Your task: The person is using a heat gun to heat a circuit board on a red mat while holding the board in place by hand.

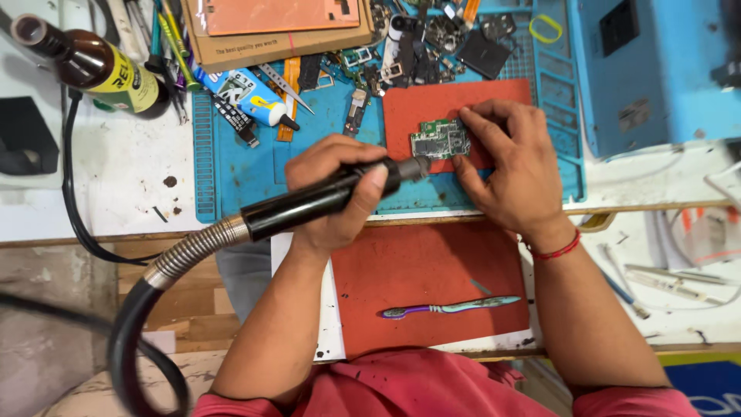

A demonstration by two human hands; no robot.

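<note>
Holding a black hot-air handle (316, 199) in the left hand (333, 189), its grip clenched, nozzle at a green circuit board (440, 139).
The right hand (509, 166) pins the board on a red pad (494, 96); small parts (401, 54) crowd the upper centre, a toothbrush (451, 307) lies below.

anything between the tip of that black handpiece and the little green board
Nothing visible. The left hand holds the black handpiece with its tip right at the edge of the green circuit board, which the right hand steadies on the red pad.

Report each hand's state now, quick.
Left hand: closed around the black hot-air handpiece.
Right hand: fingers resting on the green circuit board, pinning it to the red pad.
</note>
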